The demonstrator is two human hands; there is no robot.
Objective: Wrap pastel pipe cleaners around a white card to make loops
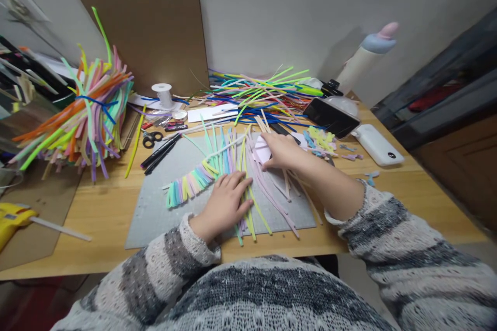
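My left hand (229, 199) lies with its fingers spread on a row of pastel pipe cleaners (251, 207), pressing them against the grey cutting mat (149, 225). Just left of it is a fringe of looped pipe cleaners (190, 185) in yellow, mint, blue and lilac, fixed along a pale stem. My right hand (285, 151) is closed, thumb and fingers around a pale white card (263, 150); the far fingertips are partly hidden. Lilac pipe cleaners (272, 192) fan out below this hand. Beige pipe cleaners (262, 122) poke out beyond it.
A big tied bundle of pipe cleaners (91, 114) stands at left, near a yellow glue gun (15, 220). Black pens (161, 154), scissors (151, 138) and a white spool (162, 95) lie behind the mat. At right are a phone (331, 116) and a white power bank (378, 146).
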